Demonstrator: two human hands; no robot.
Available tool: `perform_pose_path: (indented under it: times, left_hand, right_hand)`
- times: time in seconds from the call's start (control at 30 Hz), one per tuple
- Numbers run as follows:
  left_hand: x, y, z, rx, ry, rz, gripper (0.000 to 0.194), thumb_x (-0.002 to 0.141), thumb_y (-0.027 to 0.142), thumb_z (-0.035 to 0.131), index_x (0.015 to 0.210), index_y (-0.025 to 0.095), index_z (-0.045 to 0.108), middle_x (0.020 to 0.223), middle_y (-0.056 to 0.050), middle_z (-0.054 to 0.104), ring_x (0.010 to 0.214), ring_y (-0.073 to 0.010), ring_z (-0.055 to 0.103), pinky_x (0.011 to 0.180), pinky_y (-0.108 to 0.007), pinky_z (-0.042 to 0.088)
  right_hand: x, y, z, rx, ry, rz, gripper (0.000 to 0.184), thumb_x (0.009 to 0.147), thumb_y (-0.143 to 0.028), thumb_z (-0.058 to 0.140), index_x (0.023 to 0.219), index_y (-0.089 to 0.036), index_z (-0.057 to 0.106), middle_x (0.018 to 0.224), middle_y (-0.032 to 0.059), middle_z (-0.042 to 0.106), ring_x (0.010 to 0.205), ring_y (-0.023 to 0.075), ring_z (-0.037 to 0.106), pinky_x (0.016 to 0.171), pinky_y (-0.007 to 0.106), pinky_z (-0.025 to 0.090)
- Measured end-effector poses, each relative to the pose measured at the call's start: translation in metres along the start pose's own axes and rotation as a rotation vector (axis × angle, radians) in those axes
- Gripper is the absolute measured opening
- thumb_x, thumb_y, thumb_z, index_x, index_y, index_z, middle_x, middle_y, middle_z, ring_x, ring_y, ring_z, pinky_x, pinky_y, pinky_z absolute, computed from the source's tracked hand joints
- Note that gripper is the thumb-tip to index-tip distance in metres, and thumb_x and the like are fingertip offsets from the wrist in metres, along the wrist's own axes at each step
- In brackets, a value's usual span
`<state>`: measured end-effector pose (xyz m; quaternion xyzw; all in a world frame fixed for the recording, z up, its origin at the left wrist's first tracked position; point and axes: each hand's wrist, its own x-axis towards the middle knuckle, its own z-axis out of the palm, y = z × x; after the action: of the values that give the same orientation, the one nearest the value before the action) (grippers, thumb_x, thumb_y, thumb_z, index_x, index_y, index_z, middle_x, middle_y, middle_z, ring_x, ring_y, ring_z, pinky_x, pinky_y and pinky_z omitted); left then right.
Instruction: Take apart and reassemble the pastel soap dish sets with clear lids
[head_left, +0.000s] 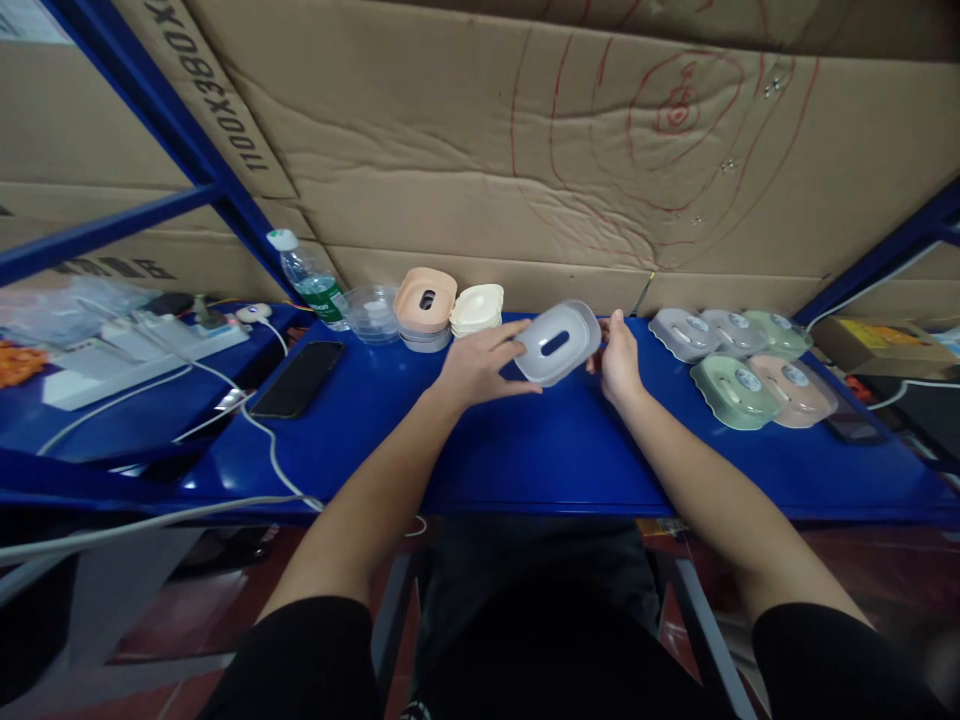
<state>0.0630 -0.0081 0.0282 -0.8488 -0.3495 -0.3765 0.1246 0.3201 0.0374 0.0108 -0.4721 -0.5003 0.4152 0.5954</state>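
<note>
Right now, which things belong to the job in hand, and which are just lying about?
Likely the job:
gray slotted tray, held by the left hand, right hand at its edge
peach-topped stack
cream stack
five clear-topped boxes

Likely lying about:
green-labeled water bottle
black smartphone
white power strip

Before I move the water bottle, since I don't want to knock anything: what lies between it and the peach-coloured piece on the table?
The head view shows transparent plastic ware between the bottle and the peach-coloured piece.
</note>
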Motion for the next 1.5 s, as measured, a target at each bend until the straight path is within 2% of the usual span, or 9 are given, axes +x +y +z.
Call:
perform_pose_path:
  times: [0.2,0.37,0.6,0.73,0.93,1.07,1.2,1.33,1.5]
  left_hand:
    - [-0.016,-0.058,-0.034,0.290,0.362,-0.520,0.056,0.076,0.070,0.084,0.103,0.025,0.067,0.129,-0.014,0.073,0.121,-0.0360,0.067,0.107,-0.055,0.050]
    - [-0.029,-0.080,-0.045,0.387,0.389,-0.760,0.055,0.076,0.058,0.086,0.114,0.022,0.068,0.123,-0.015,0.074,0.118,-0.0401,0.065,0.105,-0.057,0.049]
    - [-0.031,-0.080,-0.034,0.312,0.271,-0.800,0.068,0.078,0.057,0.082,0.133,0.020,0.066,0.156,-0.021,0.054,0.143,-0.0418,0.053,0.119,-0.058,0.040]
    - [-0.031,-0.079,-0.034,0.279,0.191,-0.828,0.078,0.076,0.060,0.082,0.141,0.021,0.062,0.160,-0.021,0.049,0.149,-0.0419,0.047,0.123,-0.058,0.035]
    - [-0.032,-0.082,-0.031,0.255,0.190,-0.836,0.081,0.073,0.060,0.085,0.141,0.023,0.061,0.160,-0.022,0.048,0.148,-0.0441,0.045,0.122,-0.062,0.033]
    - [-0.031,-0.082,-0.029,0.261,0.236,-0.817,0.084,0.071,0.061,0.087,0.141,0.022,0.062,0.161,-0.023,0.047,0.150,-0.0451,0.043,0.123,-0.063,0.029]
    - [-0.028,-0.079,-0.026,0.238,0.289,-0.771,0.080,0.075,0.063,0.083,0.139,0.021,0.061,0.159,-0.023,0.048,0.150,-0.0456,0.040,0.123,-0.065,0.026]
    - [-0.023,-0.071,-0.025,0.206,0.350,-0.687,0.071,0.081,0.060,0.079,0.136,0.021,0.061,0.155,-0.022,0.050,0.148,-0.0450,0.042,0.122,-0.065,0.026]
    - [-0.016,-0.053,-0.022,0.191,0.395,-0.546,0.061,0.084,0.062,0.075,0.129,0.022,0.064,0.147,-0.019,0.057,0.140,-0.0416,0.049,0.119,-0.062,0.031]
  right_hand:
    - [0.000,0.003,-0.001,-0.102,-0.095,-0.079,0.055,0.083,-0.080,0.065,0.100,-0.027,0.060,0.095,-0.0005,0.071,0.051,0.0096,0.057,0.047,0.026,0.045]
    - [-0.005,0.013,-0.002,-0.312,-0.229,-0.235,0.045,0.088,-0.065,0.069,0.109,-0.026,0.064,0.098,0.0009,0.072,0.061,0.0134,0.061,0.062,0.031,0.051]
    - [-0.005,0.006,-0.007,-0.579,-0.279,-0.469,0.041,0.094,-0.059,0.065,0.115,-0.024,0.067,0.112,0.0081,0.074,0.077,0.0211,0.067,0.080,0.040,0.057]
    - [0.018,0.000,-0.031,-0.847,-0.198,-0.573,0.049,0.096,-0.059,0.061,0.125,-0.020,0.067,0.127,0.0159,0.071,0.110,0.0334,0.068,0.101,0.051,0.053]
    - [0.054,0.000,-0.085,-1.284,0.097,-0.287,0.068,0.098,-0.058,0.054,0.145,-0.010,0.058,0.148,0.0277,0.059,0.142,0.0465,0.048,0.117,0.067,0.032]
    - [0.060,0.008,-0.102,-1.469,0.111,-0.064,0.079,0.096,-0.063,0.054,0.155,-0.010,0.049,0.169,0.0303,0.035,0.157,0.0518,0.025,0.117,0.079,0.016]
    - [0.050,0.007,-0.088,-1.577,0.044,-0.050,0.075,0.096,-0.062,0.056,0.152,-0.012,0.054,0.169,0.0300,0.037,0.155,0.0527,0.028,0.116,0.084,0.009]
    - [0.028,-0.007,-0.059,-1.516,-0.065,-0.313,0.072,0.096,-0.059,0.060,0.152,-0.014,0.055,0.149,0.0246,0.061,0.139,0.0459,0.051,0.121,0.078,0.013]
    - [0.006,-0.020,-0.038,-1.401,-0.196,-0.401,0.082,0.088,-0.065,0.072,0.155,-0.021,0.054,0.163,0.0211,0.050,0.146,0.0494,0.045,0.119,0.081,0.025]
